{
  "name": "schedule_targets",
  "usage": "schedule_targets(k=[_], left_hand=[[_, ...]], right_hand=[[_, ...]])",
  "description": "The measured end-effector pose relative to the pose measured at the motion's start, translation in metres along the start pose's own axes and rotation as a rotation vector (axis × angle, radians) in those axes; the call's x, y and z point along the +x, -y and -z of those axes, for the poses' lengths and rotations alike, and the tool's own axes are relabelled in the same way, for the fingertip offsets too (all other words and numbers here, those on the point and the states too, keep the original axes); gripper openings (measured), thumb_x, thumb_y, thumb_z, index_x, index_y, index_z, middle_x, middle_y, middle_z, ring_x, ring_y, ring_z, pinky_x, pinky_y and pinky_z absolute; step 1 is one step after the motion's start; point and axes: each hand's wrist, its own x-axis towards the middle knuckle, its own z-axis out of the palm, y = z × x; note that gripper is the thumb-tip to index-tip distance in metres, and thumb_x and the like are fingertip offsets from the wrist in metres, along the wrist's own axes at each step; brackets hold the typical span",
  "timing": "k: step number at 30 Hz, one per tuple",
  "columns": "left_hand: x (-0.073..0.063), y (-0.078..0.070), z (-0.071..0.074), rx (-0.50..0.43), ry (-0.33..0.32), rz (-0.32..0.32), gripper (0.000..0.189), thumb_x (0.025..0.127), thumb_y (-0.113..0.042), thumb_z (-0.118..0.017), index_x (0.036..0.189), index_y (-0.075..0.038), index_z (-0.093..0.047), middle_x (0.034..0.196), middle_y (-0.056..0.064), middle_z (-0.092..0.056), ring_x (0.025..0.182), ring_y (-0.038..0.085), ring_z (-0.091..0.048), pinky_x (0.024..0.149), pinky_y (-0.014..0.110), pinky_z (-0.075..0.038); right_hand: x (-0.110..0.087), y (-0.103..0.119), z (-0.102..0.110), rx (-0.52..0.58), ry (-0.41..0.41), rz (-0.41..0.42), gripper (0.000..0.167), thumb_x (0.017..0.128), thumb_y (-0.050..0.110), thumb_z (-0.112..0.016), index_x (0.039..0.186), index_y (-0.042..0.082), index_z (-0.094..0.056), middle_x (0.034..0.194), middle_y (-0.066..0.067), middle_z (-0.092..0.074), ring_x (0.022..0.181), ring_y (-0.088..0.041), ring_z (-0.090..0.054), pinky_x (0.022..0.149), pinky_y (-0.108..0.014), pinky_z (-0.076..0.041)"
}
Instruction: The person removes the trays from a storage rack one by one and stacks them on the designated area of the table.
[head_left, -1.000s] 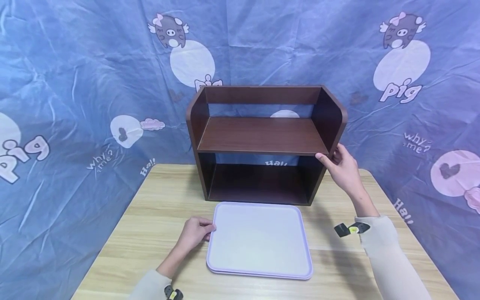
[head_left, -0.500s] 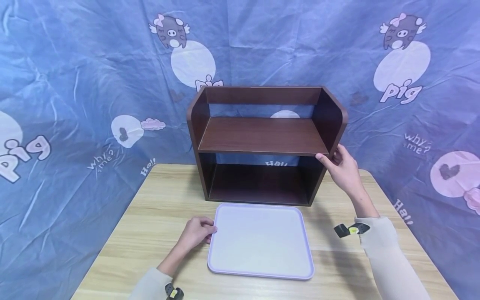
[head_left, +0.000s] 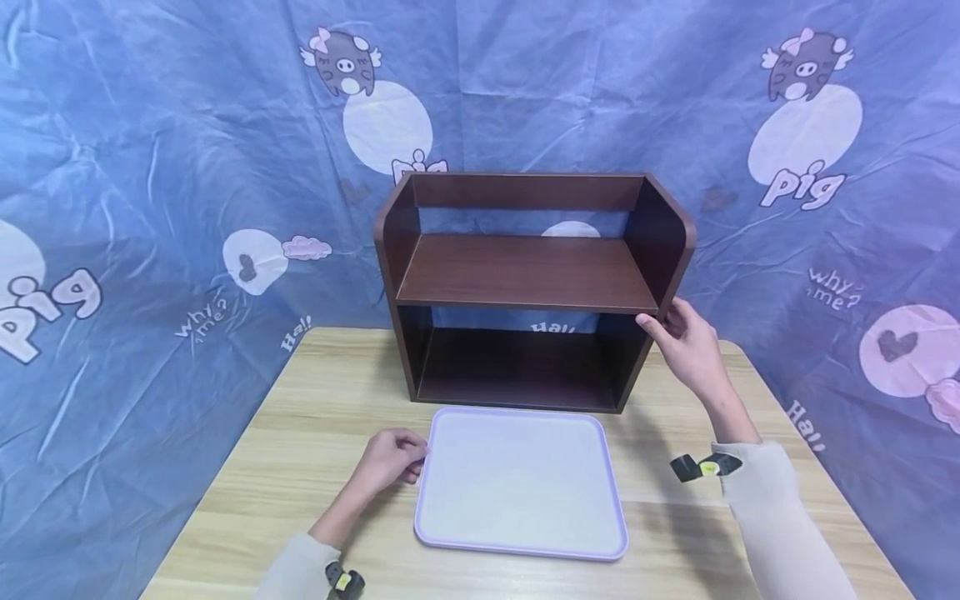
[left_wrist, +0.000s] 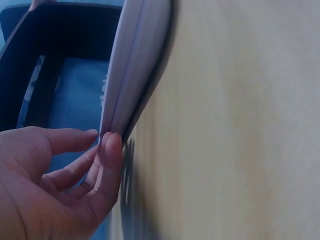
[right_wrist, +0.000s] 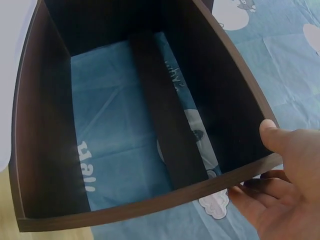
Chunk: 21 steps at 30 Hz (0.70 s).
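A dark brown two-tier desktop shelf stands upright at the back of the table. My right hand holds its right side panel, thumb at the front edge and the other fingers along the outside. The right wrist view shows that thumb on the front of the shelf. Before the shelf lies a pale lilac tray; two stacked rims of the trays show in the left wrist view. My left hand is at the left rim, fingertips touching the edge and thumb just beside it, loosely bent.
The wooden table runs out on both sides of the tray and shelf. A blue patterned cloth hangs behind and at the sides. The tray's far edge lies close to the shelf's front.
The trays, whose near rims were slightly apart, now line up. My left hand has drawn back slightly to the left from the rim. My right hand has slid slightly down the panel.
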Motion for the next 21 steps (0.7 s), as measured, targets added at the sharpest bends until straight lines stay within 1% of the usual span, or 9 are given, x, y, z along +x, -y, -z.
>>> schedule_targets(k=[2, 4, 6, 10, 12, 14, 16, 18, 21], left_hand=[[0.003, -0.001, 0.004, -0.006, -0.009, -0.011, 0.012, 0.093, -0.002, -0.070, 0.100, 0.007, -0.073, 0.076, 0.013, -0.071, 0.061, 0.015, -0.067, 0.056, 0.028, -0.064], [0.006, -0.001, 0.009, -0.016, -0.017, -0.026, 0.011, 0.094, -0.001, -0.069, 0.100, 0.007, -0.073, 0.076, 0.014, -0.070, 0.060, 0.016, -0.067, 0.056, 0.028, -0.063], [0.009, -0.002, 0.014, -0.027, -0.033, -0.041, 0.010, 0.095, 0.000, -0.068, 0.101, 0.007, -0.072, 0.076, 0.014, -0.071, 0.060, 0.016, -0.067, 0.055, 0.028, -0.063], [0.016, -0.005, 0.027, -0.042, -0.089, -0.090, 0.010, 0.097, -0.001, -0.068, 0.102, 0.007, -0.073, 0.079, 0.016, -0.071, 0.059, 0.018, -0.067, 0.054, 0.030, -0.063], [0.020, -0.007, 0.035, -0.025, -0.129, -0.132, 0.012, 0.098, -0.001, -0.068, 0.103, 0.007, -0.074, 0.080, 0.018, -0.072, 0.060, 0.019, -0.068, 0.055, 0.031, -0.063], [0.023, -0.008, 0.044, 0.012, -0.166, -0.180, 0.013, 0.099, -0.002, -0.068, 0.105, 0.009, -0.075, 0.082, 0.020, -0.074, 0.063, 0.019, -0.069, 0.058, 0.029, -0.064], [0.026, -0.009, 0.053, 0.087, -0.211, -0.229, 0.015, 0.101, -0.004, -0.068, 0.107, 0.007, -0.076, 0.083, 0.019, -0.076, 0.067, 0.021, -0.071, 0.061, 0.025, -0.062], [0.028, -0.009, 0.064, 0.192, -0.258, -0.283, 0.017, 0.102, -0.006, -0.068, 0.110, 0.005, -0.078, 0.083, 0.015, -0.077, 0.071, 0.020, -0.072, 0.064, 0.021, -0.060], [0.029, -0.007, 0.078, 0.367, -0.319, -0.373, 0.019, 0.103, -0.008, -0.067, 0.114, 0.001, -0.079, 0.090, 0.012, -0.080, 0.080, 0.024, -0.076, 0.073, 0.028, -0.064]], right_hand=[[-0.004, -0.005, 0.000, 0.004, -0.026, 0.015, 0.056, 0.103, 0.031, -0.072, 0.146, -0.002, -0.058, 0.136, -0.030, -0.068, 0.109, 0.012, -0.066, 0.086, 0.004, -0.043], [-0.009, -0.011, -0.001, 0.011, -0.057, 0.025, 0.049, 0.104, 0.027, -0.072, 0.141, -0.004, -0.062, 0.129, -0.030, -0.071, 0.095, 0.028, -0.055, 0.084, 0.005, -0.042], [-0.014, -0.016, -0.001, 0.037, -0.084, 0.037, 0.042, 0.104, 0.021, -0.070, 0.135, -0.007, -0.066, 0.122, -0.032, -0.073, 0.089, 0.030, -0.056, 0.083, 0.004, -0.045], [-0.026, -0.030, -0.001, 0.081, -0.111, 0.105, 0.028, 0.106, 0.007, -0.064, 0.125, -0.013, -0.070, 0.105, -0.034, -0.075, 0.079, 0.022, -0.065, 0.076, -0.001, -0.053], [-0.032, -0.037, 0.001, 0.044, -0.114, 0.154, 0.024, 0.106, 0.002, -0.062, 0.121, -0.014, -0.071, 0.097, -0.032, -0.077, 0.075, 0.021, -0.065, 0.071, -0.001, -0.053], [-0.039, -0.044, 0.004, -0.048, -0.110, 0.185, 0.023, 0.106, 0.002, -0.061, 0.121, -0.012, -0.071, 0.093, -0.030, -0.078, 0.071, 0.023, -0.064, 0.066, 0.000, -0.051], [-0.047, -0.052, 0.009, -0.187, -0.103, 0.204, 0.023, 0.105, 0.002, -0.060, 0.122, -0.008, -0.072, 0.091, -0.024, -0.080, 0.067, 0.013, -0.069, 0.061, -0.001, -0.047], [-0.054, -0.061, 0.015, -0.304, -0.063, 0.194, 0.027, 0.104, -0.001, -0.057, 0.126, -0.004, -0.071, 0.094, -0.020, -0.081, 0.065, -0.002, -0.073, 0.053, -0.009, -0.044], [-0.063, -0.074, 0.023, -0.423, 0.012, 0.194, 0.034, 0.102, -0.002, -0.054, 0.133, -0.002, -0.067, 0.102, -0.023, -0.080, 0.074, -0.038, -0.076, 0.051, -0.031, -0.048]])
